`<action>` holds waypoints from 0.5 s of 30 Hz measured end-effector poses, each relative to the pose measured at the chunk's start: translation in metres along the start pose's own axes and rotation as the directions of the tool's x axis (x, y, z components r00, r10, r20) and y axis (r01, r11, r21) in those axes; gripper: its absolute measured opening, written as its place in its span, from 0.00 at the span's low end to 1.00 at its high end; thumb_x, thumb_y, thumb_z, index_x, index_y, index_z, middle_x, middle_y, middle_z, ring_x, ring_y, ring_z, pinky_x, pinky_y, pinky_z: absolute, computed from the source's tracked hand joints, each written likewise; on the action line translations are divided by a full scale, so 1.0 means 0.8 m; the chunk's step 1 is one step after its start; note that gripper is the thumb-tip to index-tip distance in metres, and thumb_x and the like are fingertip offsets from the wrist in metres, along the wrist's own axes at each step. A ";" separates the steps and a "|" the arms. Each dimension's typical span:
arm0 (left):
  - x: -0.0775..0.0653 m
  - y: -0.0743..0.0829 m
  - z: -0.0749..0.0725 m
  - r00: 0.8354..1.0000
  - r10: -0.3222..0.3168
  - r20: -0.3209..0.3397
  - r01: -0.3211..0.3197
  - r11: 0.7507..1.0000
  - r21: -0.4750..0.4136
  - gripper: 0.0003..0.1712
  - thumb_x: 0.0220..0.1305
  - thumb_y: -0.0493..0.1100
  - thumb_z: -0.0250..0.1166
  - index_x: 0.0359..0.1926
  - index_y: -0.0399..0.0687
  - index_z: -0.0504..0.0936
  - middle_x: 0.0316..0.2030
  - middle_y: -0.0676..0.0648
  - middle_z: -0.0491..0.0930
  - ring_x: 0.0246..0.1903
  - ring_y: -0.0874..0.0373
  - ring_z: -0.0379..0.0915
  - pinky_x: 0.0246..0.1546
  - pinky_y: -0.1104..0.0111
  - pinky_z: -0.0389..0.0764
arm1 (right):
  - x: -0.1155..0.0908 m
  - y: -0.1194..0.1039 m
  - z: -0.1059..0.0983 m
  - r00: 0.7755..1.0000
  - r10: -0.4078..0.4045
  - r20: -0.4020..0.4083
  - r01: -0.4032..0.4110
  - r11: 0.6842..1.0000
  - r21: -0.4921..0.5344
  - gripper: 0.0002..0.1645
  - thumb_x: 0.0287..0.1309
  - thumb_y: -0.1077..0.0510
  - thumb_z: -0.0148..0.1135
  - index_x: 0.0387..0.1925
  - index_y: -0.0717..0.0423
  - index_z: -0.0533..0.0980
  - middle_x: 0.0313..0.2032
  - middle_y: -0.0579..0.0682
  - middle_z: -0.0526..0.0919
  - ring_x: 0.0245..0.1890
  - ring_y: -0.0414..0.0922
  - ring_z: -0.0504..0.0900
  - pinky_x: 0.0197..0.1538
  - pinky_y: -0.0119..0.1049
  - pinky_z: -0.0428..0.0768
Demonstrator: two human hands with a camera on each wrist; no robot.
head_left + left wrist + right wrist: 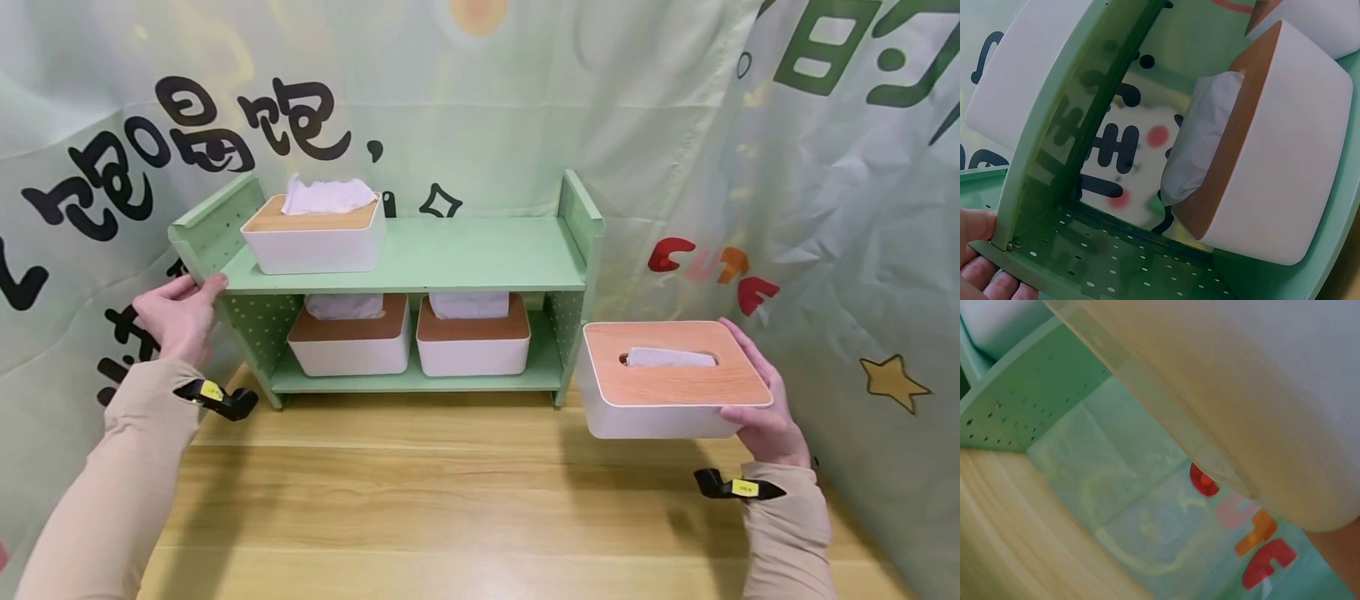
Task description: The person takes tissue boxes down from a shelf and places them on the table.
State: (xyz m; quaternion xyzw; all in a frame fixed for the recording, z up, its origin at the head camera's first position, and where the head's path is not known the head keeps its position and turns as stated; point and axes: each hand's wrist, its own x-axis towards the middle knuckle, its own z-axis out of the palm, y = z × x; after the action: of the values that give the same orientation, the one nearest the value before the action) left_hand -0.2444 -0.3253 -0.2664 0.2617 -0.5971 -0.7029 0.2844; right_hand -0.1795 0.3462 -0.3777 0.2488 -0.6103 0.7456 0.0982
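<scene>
My right hand [772,417] grips a white tissue box [660,421] with a wooden lid by its right end, thumb in front, fingers behind. A bit of tissue shows in the lid's slot. This box is held above the table, right of a green two-tier shelf [465,254]; in the right wrist view the box's white underside [1260,394] fills the upper right. My left hand [180,312] holds the shelf's left side panel. In the left wrist view its thumb and fingers [997,284] pinch that panel's edge at the upper board.
One tissue box [315,250] sits at the left of the top tier, tissue sticking up. On the lower tier stand a left box [348,357] and a right box [474,357], side by side. The wooden table [420,500] meets a printed cloth backdrop [480,108] behind and right.
</scene>
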 end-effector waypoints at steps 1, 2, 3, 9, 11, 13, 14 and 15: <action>0.000 0.000 0.000 1.000 0.000 0.000 0.000 1.000 -0.001 0.28 0.56 0.35 0.74 0.60 0.43 0.82 0.16 0.64 0.81 0.23 0.74 0.79 0.27 0.85 0.80 | -0.001 0.005 -0.005 1.000 -0.009 0.004 0.009 1.000 0.003 0.60 0.39 0.79 0.53 0.78 0.57 0.51 0.67 0.48 0.69 0.60 0.42 0.70 0.57 0.29 0.76; 0.000 0.001 0.000 1.000 0.001 0.000 -0.001 1.000 0.002 0.28 0.56 0.35 0.74 0.60 0.43 0.81 0.16 0.64 0.80 0.23 0.74 0.79 0.28 0.85 0.80 | -0.001 0.011 -0.009 1.000 -0.016 0.003 0.016 1.000 0.008 0.60 0.39 0.80 0.52 0.78 0.57 0.51 0.67 0.48 0.70 0.60 0.43 0.70 0.56 0.29 0.76; 0.000 0.001 -0.001 1.000 0.003 0.003 -0.003 1.000 0.006 0.29 0.56 0.36 0.74 0.60 0.43 0.81 0.16 0.65 0.80 0.23 0.74 0.79 0.28 0.86 0.80 | -0.002 0.017 -0.014 1.000 -0.022 0.000 0.022 1.000 0.010 0.60 0.38 0.80 0.52 0.78 0.58 0.51 0.67 0.49 0.70 0.59 0.43 0.71 0.56 0.29 0.76; 0.000 0.000 -0.002 1.000 0.011 0.002 -0.012 1.000 0.016 0.29 0.55 0.36 0.75 0.60 0.43 0.81 0.17 0.65 0.80 0.24 0.74 0.79 0.28 0.86 0.79 | -0.006 0.038 -0.031 1.000 -0.007 -0.030 0.007 1.000 0.001 0.60 0.38 0.81 0.52 0.78 0.59 0.51 0.66 0.48 0.72 0.58 0.42 0.73 0.55 0.29 0.76; 0.000 0.000 -0.003 1.000 0.011 0.002 -0.011 1.000 0.022 0.30 0.56 0.36 0.75 0.61 0.43 0.81 0.17 0.65 0.80 0.24 0.74 0.79 0.28 0.86 0.79 | -0.006 0.041 -0.034 0.999 0.004 -0.032 -0.004 1.000 -0.010 0.60 0.39 0.81 0.53 0.78 0.60 0.51 0.66 0.47 0.72 0.58 0.41 0.73 0.55 0.28 0.76; 0.000 0.000 -0.003 1.000 0.014 0.004 -0.014 1.000 0.026 0.29 0.56 0.37 0.75 0.60 0.43 0.81 0.17 0.66 0.80 0.24 0.74 0.79 0.28 0.86 0.79 | -0.006 0.043 -0.035 0.999 0.021 -0.040 -0.022 0.999 -0.028 0.59 0.40 0.82 0.53 0.78 0.60 0.50 0.66 0.46 0.72 0.59 0.40 0.73 0.55 0.27 0.76; 0.000 0.000 -0.003 1.000 0.016 0.008 -0.016 0.999 0.034 0.29 0.56 0.37 0.75 0.61 0.43 0.81 0.17 0.66 0.80 0.24 0.74 0.79 0.29 0.86 0.79 | -0.007 0.043 -0.035 0.998 0.031 -0.047 -0.033 0.999 -0.038 0.59 0.40 0.82 0.53 0.78 0.59 0.51 0.66 0.45 0.72 0.58 0.39 0.73 0.55 0.26 0.77; 0.000 0.000 -0.003 1.000 0.016 0.009 -0.017 0.999 0.034 0.29 0.56 0.37 0.74 0.60 0.43 0.81 0.17 0.66 0.80 0.24 0.74 0.79 0.29 0.86 0.79 | -0.007 0.044 -0.036 0.998 0.042 -0.054 -0.045 0.998 -0.045 0.59 0.41 0.82 0.53 0.78 0.59 0.51 0.66 0.44 0.72 0.58 0.39 0.73 0.55 0.25 0.77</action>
State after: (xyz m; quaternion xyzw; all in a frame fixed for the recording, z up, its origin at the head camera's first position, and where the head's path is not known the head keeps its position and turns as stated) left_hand -0.2432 -0.3268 -0.2669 0.2584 -0.6126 -0.6913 0.2830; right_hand -0.1976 0.3665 -0.4145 0.2131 -0.6297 0.7398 0.1038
